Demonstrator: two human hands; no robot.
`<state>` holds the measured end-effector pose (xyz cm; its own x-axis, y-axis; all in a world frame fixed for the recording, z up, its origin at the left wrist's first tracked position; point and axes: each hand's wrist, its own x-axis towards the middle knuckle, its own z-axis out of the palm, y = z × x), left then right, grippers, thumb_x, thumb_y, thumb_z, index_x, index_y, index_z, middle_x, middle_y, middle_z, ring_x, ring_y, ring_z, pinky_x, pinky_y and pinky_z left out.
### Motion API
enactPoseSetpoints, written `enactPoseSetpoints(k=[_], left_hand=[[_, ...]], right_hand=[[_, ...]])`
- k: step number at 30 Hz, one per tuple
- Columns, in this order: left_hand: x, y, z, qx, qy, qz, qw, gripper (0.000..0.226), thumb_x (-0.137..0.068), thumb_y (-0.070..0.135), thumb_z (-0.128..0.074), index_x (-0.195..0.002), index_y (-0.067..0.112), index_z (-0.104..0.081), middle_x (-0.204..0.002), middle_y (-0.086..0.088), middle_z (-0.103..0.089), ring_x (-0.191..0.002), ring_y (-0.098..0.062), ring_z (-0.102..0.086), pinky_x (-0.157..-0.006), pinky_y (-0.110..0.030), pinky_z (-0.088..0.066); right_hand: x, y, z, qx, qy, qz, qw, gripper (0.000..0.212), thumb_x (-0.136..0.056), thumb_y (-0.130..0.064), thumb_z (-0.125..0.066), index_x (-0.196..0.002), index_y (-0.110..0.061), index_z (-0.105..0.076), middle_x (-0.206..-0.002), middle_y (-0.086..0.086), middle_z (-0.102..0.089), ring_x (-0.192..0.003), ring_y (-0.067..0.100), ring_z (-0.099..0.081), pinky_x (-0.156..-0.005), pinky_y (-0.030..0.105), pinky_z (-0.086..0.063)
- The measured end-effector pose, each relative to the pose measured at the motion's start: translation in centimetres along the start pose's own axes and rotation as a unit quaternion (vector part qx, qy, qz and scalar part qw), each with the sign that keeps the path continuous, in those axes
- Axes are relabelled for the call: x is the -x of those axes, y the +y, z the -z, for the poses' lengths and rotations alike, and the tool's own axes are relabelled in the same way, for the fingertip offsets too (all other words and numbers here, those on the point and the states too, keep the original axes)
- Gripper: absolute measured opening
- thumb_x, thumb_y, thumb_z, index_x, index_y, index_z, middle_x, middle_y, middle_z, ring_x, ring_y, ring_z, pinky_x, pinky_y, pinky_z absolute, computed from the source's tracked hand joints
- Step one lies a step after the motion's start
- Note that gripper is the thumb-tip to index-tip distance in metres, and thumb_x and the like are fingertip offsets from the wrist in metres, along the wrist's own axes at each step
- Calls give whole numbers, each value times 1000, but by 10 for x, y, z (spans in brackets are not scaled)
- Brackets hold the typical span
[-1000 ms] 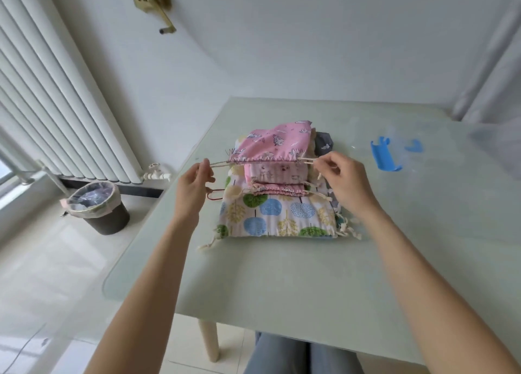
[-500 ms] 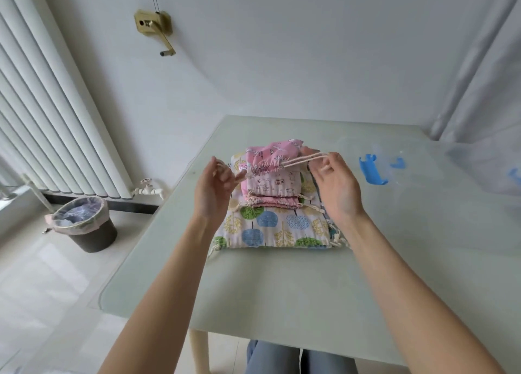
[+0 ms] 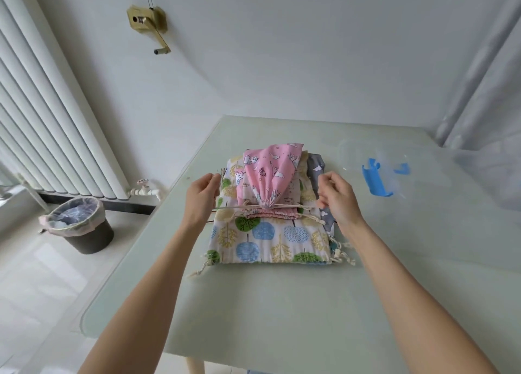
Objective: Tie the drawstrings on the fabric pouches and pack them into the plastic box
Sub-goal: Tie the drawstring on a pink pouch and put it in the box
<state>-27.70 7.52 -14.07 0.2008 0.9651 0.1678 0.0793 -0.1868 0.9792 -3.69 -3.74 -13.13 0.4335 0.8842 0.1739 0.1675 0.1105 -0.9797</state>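
Left hand (image 3: 201, 196): fingers curled, pinching drawstring (image 3: 293, 206) end, frame centre.
Right hand (image 3: 337, 197): pinching the other end.
Pink pouch (image 3: 269, 176): mouth cinched, atop stacked pouches (image 3: 267, 241).

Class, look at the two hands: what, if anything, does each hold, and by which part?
Each hand pinches a drawstring of the pink pouch by its end: left hand the left cord, right hand the right cord.

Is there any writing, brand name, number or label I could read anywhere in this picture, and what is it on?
None can be read.
Pink pouch: printed with small cartoon figures and clouds; a few dark marks might be lettering, but they are too small and blurred to tell.
Tree-print pouch: pictures only.
Grey pouch: white shapes, no text visible.
Plastic box with blue clips: no label visible.
Brass fitting on the wall: no marking legible.
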Motion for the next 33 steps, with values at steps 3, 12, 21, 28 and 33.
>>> enactPoseSetpoints(k=[3, 12, 21, 28, 33], left_hand=[[5, 9, -4, -48, -48, -19, 998, 38, -97, 33, -46, -68, 9, -45, -60, 0, -40, -47, -5, -32, -49, -22, -27], [-13, 68, -40, 8, -154, -118, 981, 32, -98, 9, -37, -97, 4, -69, -103, -7, -71, -102, -14, -64, -93, -24, -46], [-28, 57, -50, -17, -225, -97, 969, 31, -100, 17, -35, -127, 22, -50, -112, -2, -69, -111, -10, -60, -100, -25, -41], [-28, 36, -48, -94, -261, -84, 957, 16, -89, 13, -62, -104, 14, -66, -97, 1, -72, -95, -9, -67, -88, -19, -48], [-36, 48, -45, -144, -247, -137, 949, 27, -75, 31, -73, -100, 20, -68, -88, 9, -72, -83, -4, -67, -76, -18, -50]], right_hand=[[3, -5, -2, 120, -46, 15, 992, 20, -95, -28, -51, -81, -14, -55, -63, -6, -48, -50, 5, -47, -60, 26, -45], [-25, -38, -36, 53, -168, -5, 984, 27, -87, -16, -64, -114, -18, -60, -107, 2, -66, -74, 6, -62, -66, 21, -51], [-35, -38, -45, 80, -139, 64, 985, 17, -95, -15, -51, -99, -3, -62, -84, 5, -72, -43, 8, -54, -39, 11, -34], [-42, -25, -32, 97, -169, 39, 980, 11, -92, -20, -56, -91, -10, -53, -85, 6, -73, -49, 16, -61, -36, 20, -36], [-46, -27, -24, 138, -143, 66, 978, 10, -91, -20, -59, -90, -10, -61, -80, -4, -73, -52, 15, -62, -42, 17, -39]])
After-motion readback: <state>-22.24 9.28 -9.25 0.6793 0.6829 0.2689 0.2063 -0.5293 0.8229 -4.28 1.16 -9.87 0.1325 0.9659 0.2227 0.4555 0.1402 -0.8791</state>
